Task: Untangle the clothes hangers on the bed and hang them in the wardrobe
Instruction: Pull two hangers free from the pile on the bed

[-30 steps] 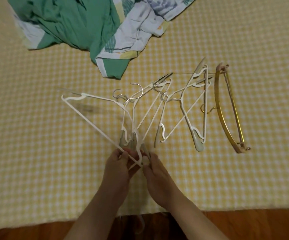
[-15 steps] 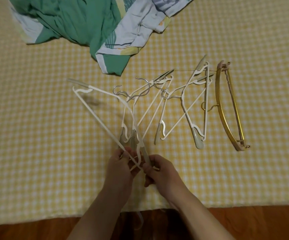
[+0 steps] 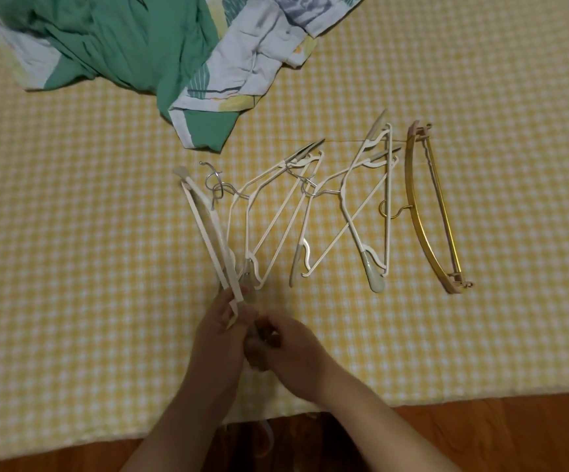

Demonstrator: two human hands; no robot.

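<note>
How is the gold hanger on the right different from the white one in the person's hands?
The gold hanger lies flat on the bed, untouched and apart from the tangle; the white hanger is gripped at its near end by the left hand and right hand. The gold one looks metallic and curved; the white one has straight thin arms. Both have a hook.

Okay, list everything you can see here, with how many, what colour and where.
white hangers: several, exact count unclear because they overlap; white with grey-green tips and metal hooks; middle of the bed, tangled
lifted white hanger: one, white, at the left of the tangle, its near end in the hands
gold hanger: one, gold, flat on the bed right of the tangle
bedsheet: one, yellow and white check, covers the bed
crumpled bedding: one heap, green and white leaf print, far left of the bed
floor: brown wood, near edge
left hand: one, grips the lifted hanger's end
right hand: one, beside the left, fingers at the same end
</note>
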